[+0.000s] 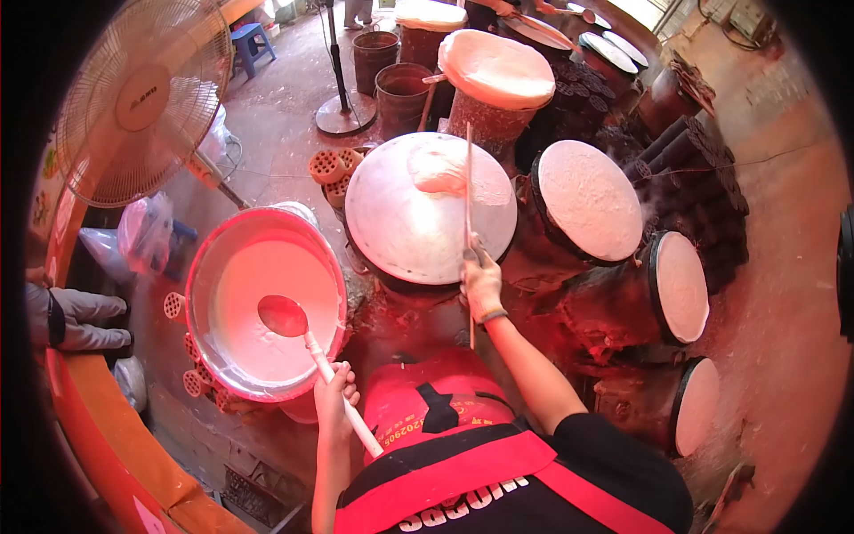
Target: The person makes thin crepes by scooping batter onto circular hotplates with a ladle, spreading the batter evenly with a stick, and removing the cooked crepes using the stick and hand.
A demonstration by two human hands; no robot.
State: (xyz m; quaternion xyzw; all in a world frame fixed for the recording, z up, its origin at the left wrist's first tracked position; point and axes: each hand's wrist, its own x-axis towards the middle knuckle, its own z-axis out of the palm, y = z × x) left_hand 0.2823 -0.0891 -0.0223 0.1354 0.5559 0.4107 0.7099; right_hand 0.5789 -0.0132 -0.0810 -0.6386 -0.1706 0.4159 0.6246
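My left hand (336, 390) is closed around the pale handle of a ladle (282, 315). The ladle's bowl is over a large tub (207, 267) of pale batter (285, 267), close to the surface; I cannot tell if it touches. My right hand (481, 280), in a work glove, grips a long thin wooden stick (469, 196) at the front edge of a round griddle (391, 218). The stick reaches across the griddle's right part. A patch of batter (440, 169) lies toward the back of the griddle, beside and partly behind the stick.
Several round griddles, one a pale-covered griddle (592, 200), stand in an arc to the right. Dark coal cylinders (694, 178) are stacked behind them. A fan (142, 98) stands at the left, by an orange counter (124, 436). Another person's legs (89, 319) show there.
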